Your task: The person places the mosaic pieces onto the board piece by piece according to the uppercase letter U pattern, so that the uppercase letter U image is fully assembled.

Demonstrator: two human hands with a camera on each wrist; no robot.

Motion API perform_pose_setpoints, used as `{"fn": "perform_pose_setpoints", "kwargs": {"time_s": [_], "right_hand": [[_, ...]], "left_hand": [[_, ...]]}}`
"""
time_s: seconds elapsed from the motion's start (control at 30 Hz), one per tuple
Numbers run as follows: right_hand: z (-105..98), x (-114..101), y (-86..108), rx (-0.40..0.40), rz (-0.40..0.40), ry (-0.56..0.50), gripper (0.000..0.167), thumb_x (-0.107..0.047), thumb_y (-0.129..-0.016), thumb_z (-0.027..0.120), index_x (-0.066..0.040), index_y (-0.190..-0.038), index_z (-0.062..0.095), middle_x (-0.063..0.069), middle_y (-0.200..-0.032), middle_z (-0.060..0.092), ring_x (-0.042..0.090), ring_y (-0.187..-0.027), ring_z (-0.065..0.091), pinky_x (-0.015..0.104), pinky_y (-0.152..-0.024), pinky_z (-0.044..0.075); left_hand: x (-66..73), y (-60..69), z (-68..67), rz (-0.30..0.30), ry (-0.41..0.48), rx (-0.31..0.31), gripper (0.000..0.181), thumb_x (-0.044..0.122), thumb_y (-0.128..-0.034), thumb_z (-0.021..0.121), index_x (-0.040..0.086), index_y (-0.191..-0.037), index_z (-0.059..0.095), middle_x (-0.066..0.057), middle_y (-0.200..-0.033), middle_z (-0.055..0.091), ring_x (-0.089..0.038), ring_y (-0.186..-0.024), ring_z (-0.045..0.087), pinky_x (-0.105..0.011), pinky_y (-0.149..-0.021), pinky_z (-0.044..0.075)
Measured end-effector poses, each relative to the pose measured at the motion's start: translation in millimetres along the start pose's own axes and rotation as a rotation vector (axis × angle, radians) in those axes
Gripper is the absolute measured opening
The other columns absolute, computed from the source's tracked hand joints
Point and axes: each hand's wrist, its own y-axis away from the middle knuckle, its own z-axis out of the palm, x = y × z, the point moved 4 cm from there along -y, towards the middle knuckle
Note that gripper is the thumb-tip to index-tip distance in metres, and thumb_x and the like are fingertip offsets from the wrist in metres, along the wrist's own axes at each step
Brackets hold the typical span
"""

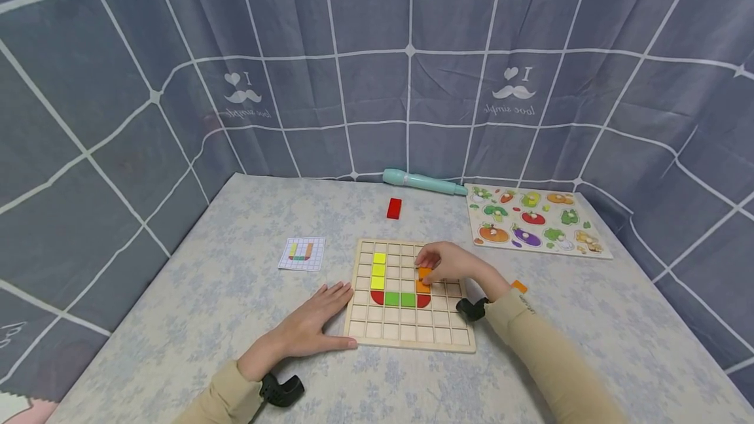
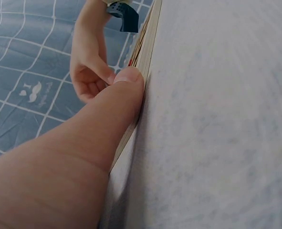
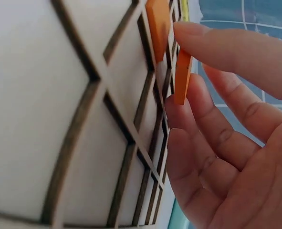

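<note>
A wooden grid board (image 1: 365,331) lies on the table. My left hand (image 1: 312,322) rests flat with straight fingers at the board's left edge, its thumb touching the near left corner. Over the right part of the grid, my right hand (image 1: 450,264) pinches an orange square tile (image 3: 182,78) between thumb and fingers, tilted just off the grid. Another orange tile (image 1: 422,286) sits in the cell nearer me. Yellow tiles (image 1: 378,270) form a column at left. Green tiles (image 1: 400,300) lie between red quarter-round tiles (image 1: 423,301) in one row.
A pattern card (image 1: 302,254) lies left of the board. Behind the board are a red rectangular piece (image 1: 394,209) and a teal stick-like object (image 1: 421,182). A vegetable puzzle board (image 1: 538,221) stands back right. One orange piece (image 1: 519,286) shows beside the right sleeve.
</note>
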Motion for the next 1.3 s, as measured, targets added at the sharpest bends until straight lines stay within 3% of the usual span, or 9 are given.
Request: {"fn": "perform_pose_setpoints", "kwargs": {"time_s": [0.5, 0.8, 1.3], "right_hand": [[2, 1, -5.2, 0.019, 0.022, -0.034, 0.028, -0.004, -0.076, 0.077, -0.001, -0.101, 0.064, 0.004, -0.092, 0.062, 0.016, -0.081, 0.055, 0.028, -0.075, 0.05], [-1, 6, 0.1, 0.031, -0.018, -0.054, 0.029, -0.007, -0.078, 0.075, 0.0, -0.104, 0.063, 0.007, -0.095, 0.063, 0.018, -0.084, 0.058, 0.03, -0.077, 0.052], [-32, 27, 50.4, 0.195, 0.068, 0.0, 0.026, -0.016, -0.086, 0.069, -0.002, -0.108, 0.063, 0.01, -0.099, 0.063, 0.021, -0.089, 0.058, 0.039, -0.08, 0.052]], "left_hand": [[0.4, -0.2, -0.3, -0.002, -0.003, -0.011, 0.093, 0.063, -0.0823, 0.058, 0.002, -0.147, 0.03, -0.009, -0.153, 0.025, -0.024, -0.141, 0.017, -0.042, -0.117, 0.011], [0.6, -0.5, 0.3, -0.008, 0.002, -0.02, 0.093, 0.063, -0.0822, 0.058, 0.003, -0.147, 0.029, -0.008, -0.153, 0.024, -0.023, -0.141, 0.016, -0.04, -0.117, 0.01], [2.3, -1.3, -0.2, -0.009, 0.013, -0.019, 0.092, 0.062, -0.0826, 0.059, 0.003, -0.147, 0.028, -0.008, -0.153, 0.023, -0.024, -0.142, 0.015, -0.04, -0.117, 0.009]]}}
